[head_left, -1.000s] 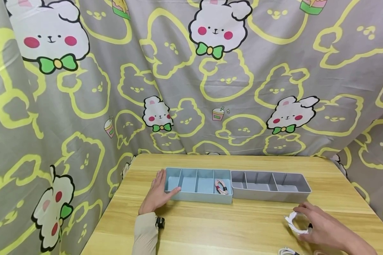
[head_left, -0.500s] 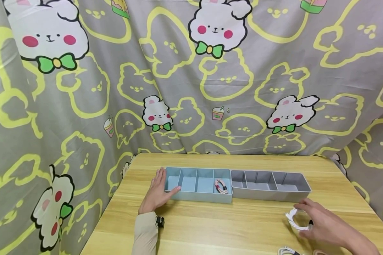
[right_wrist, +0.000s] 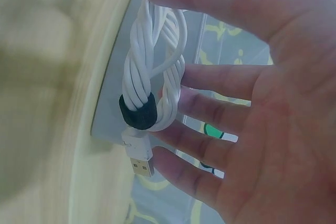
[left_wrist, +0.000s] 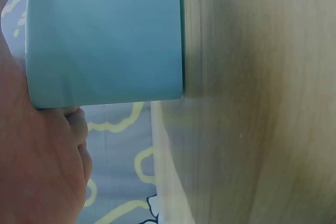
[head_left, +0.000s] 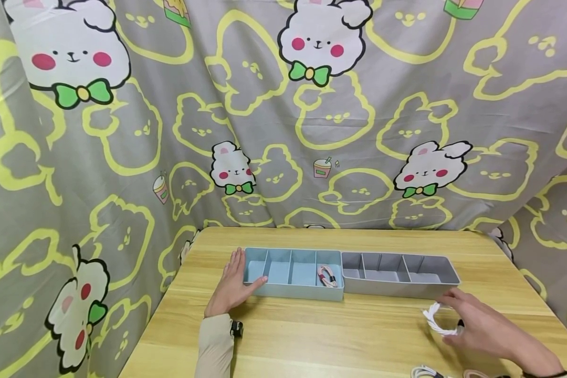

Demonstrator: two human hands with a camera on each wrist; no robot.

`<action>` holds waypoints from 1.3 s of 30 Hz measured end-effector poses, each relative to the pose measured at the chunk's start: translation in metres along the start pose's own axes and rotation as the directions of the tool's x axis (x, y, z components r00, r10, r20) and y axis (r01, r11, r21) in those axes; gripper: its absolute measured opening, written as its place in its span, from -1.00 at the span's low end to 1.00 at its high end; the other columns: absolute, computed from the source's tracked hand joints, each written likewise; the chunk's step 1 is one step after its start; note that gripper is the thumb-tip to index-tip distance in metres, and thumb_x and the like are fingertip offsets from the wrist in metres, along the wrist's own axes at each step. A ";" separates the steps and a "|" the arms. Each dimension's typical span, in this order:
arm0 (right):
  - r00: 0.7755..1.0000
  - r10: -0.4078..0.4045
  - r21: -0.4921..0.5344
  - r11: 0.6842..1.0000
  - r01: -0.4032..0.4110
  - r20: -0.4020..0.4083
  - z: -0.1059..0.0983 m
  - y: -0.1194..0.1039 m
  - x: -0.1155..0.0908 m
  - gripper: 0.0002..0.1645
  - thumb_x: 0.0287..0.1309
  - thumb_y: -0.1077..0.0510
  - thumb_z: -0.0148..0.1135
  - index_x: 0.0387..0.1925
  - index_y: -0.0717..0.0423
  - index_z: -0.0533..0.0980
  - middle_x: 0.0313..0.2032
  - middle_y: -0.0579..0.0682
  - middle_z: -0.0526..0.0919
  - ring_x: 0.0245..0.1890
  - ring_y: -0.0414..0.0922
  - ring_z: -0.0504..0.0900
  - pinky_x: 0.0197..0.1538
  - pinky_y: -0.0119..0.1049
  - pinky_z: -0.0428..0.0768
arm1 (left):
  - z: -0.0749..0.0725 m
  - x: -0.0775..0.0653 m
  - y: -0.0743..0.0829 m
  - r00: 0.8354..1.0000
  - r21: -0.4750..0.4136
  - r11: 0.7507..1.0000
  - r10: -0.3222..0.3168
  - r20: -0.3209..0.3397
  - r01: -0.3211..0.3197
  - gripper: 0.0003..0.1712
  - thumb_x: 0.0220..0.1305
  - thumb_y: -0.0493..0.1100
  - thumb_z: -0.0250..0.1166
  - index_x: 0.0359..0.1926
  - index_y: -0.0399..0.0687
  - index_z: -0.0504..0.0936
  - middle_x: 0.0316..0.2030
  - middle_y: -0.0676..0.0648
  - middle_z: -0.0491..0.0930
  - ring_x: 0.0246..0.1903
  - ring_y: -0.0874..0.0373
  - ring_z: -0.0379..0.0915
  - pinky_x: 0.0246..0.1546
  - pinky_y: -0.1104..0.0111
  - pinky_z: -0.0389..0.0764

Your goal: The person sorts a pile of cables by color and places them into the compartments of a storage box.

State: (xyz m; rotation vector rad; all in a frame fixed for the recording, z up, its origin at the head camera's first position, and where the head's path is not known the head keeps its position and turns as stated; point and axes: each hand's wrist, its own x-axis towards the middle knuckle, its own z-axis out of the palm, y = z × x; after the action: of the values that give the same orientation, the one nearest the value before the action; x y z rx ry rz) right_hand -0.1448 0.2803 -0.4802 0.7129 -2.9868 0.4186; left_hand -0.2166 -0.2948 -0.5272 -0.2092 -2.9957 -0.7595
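In the head view my left hand (head_left: 231,289) rests against the left end of a light-blue divided organizer box (head_left: 293,291), fingers straight along its end and thumb at the front rim. The left wrist view shows the palm side beside the box's end wall (left_wrist: 105,40). My right hand (head_left: 484,325) pinches a coiled white USB cable (head_left: 433,321) between thumb and fingers, in front of a grey divided box (head_left: 397,288). Up close, the white cable (right_wrist: 137,77) has a black strap (right_wrist: 138,113) round it and its USB plug (right_wrist: 140,156) hangs down.
The blue and grey boxes stand end to end on the wooden table (head_left: 312,336). A pink coiled cable (head_left: 327,276) lies in the blue box's rightmost compartment. At the front edge of view lie another white cable (head_left: 423,371) and a brownish one (head_left: 474,374). A patterned curtain (head_left: 274,131) hangs behind.
My right hand has lifted a little and moved slightly away from me, toward the grey box, with the white cable. The left hand stays in place.
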 end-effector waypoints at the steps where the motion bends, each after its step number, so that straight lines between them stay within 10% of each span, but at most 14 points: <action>1: 1.000 -0.006 -0.008 1.000 0.006 -0.013 0.000 0.000 0.000 -0.06 -0.35 -0.13 0.75 0.10 0.25 0.62 0.09 0.18 0.61 0.03 0.10 0.66 -0.07 -0.06 0.69 | 0.000 0.000 0.000 1.000 -0.002 1.000 -0.001 0.000 0.001 0.33 0.32 0.51 0.17 0.65 -0.25 -0.25 0.68 -0.25 -0.29 0.68 -0.17 -0.41 0.65 -0.16 -0.16; 16: 0.998 0.034 0.028 0.999 -0.035 0.058 -0.012 -0.001 0.010 -0.05 -0.27 -0.10 0.72 0.16 0.30 0.59 0.18 0.41 0.54 0.14 0.34 0.61 0.02 0.22 0.66 | 0.000 -0.001 0.000 1.000 -0.005 1.000 -0.011 0.010 0.011 0.33 0.32 0.51 0.16 0.65 -0.23 -0.27 0.68 -0.24 -0.28 0.68 -0.16 -0.41 0.65 -0.14 -0.18; 39: 0.999 -0.042 0.024 0.999 0.042 0.012 -0.023 -0.005 0.026 -0.12 -0.28 -0.06 0.73 0.12 0.25 0.62 0.05 0.17 0.60 -0.02 0.04 0.64 -0.15 -0.18 0.67 | 0.001 0.000 0.000 1.000 -0.018 1.000 -0.002 0.002 0.002 0.32 0.34 0.50 0.17 0.65 -0.24 -0.27 0.68 -0.25 -0.28 0.68 -0.19 -0.38 0.64 -0.17 -0.17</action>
State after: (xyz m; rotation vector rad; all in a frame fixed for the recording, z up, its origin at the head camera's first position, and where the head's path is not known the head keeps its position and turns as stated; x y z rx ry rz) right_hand -0.1660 0.2706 -0.4536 0.7816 -2.9776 0.4497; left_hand -0.2164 -0.2948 -0.5279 -0.2075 -2.9923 -0.7879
